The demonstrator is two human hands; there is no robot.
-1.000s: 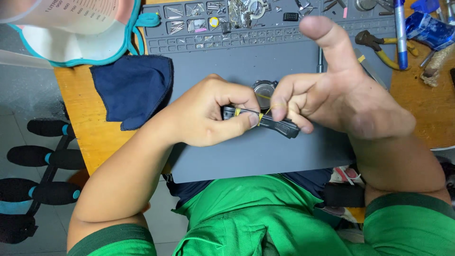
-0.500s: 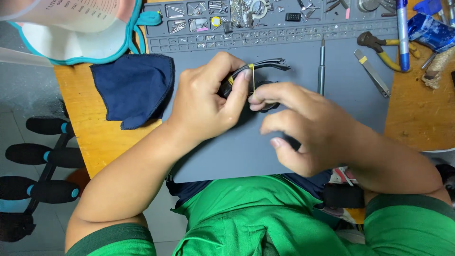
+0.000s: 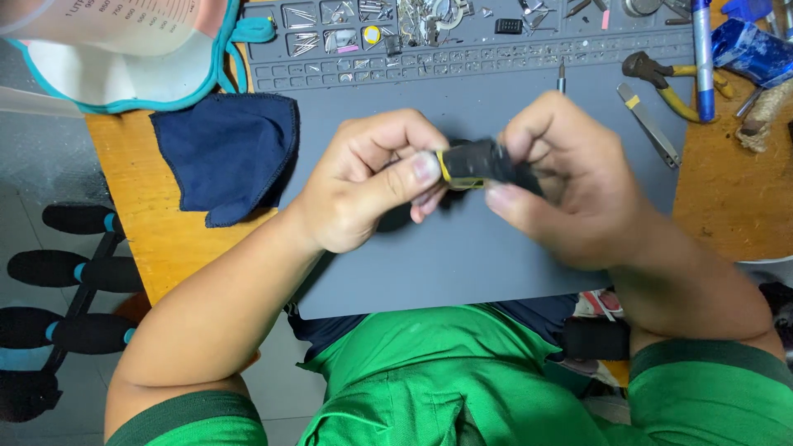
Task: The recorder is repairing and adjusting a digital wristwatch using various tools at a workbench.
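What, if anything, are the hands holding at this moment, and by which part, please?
Both hold one small black part with a yellow edge: the left hand pinches its yellow-edged end, the right hand grips its other end.

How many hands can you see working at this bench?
2. The left hand pinches one end of a small black and yellow part over the grey mat; the right hand grips the other end. No other person's hands show.

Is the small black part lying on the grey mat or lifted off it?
Lifted: both hands, left hand and right hand, pinch the small black part above the grey mat.
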